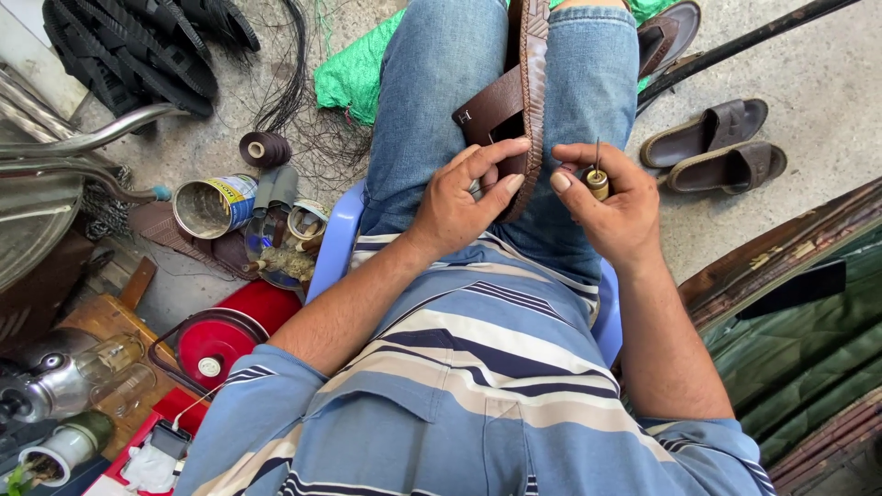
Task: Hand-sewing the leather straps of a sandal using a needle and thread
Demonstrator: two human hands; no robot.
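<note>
A brown leather sandal (pixel 525 83) with a braided edge lies along my lap, between my jeans-clad thighs. My left hand (pixel 464 197) pinches its near end between thumb and fingers. My right hand (pixel 611 202) is closed around a sewing awl (pixel 597 176) with a wooden handle and brass collar, its thin needle pointing up, a few centimetres right of the sandal. I sit on a light blue plastic chair (pixel 335 234).
On the concrete floor to the left stand an open tin can (pixel 211 204), a spool of dark thread (pixel 265 149), small tools, a red round tin (pixel 216 340) and black rubber strips (pixel 138 46). A pair of brown sandals (pixel 717 147) lies at right; a green bag (pixel 354 69) ahead.
</note>
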